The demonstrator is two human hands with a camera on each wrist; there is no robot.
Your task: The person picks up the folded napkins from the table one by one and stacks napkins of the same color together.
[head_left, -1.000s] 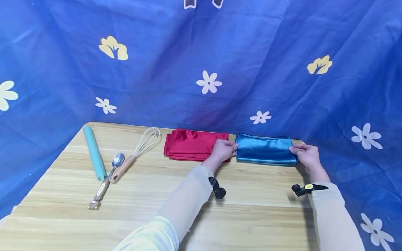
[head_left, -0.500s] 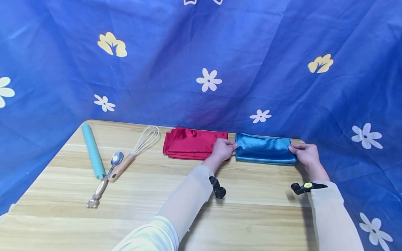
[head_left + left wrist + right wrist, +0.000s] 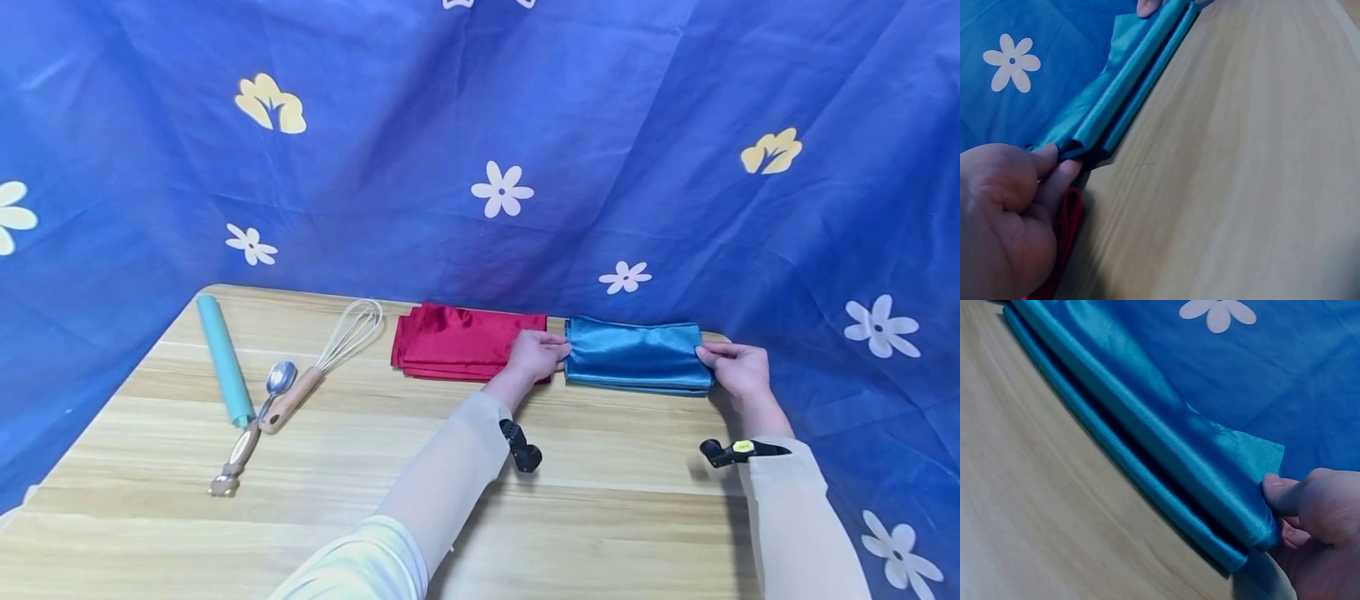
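Note:
A folded teal satin cloth lies near the table's back edge, toward the right. My left hand pinches its left end between thumb and fingers, as the left wrist view shows close up. At the opposite end my right hand pinches the cloth, thumb on top and fingers at the side. In the right wrist view the teal cloth shows thick stacked folds along its front. Just left of it lies a folded red satin cloth, its right end partly covered by my left hand.
At the left of the wooden table lie a rolled turquoise sheet, a metal spoon with a brownish handle, and a whisk. A blue flowered curtain hangs behind the table and down its right side.
The head view has shifted slightly. Both hands keep their hold on the ends of the teal cloth, which stays in nearly the same place.

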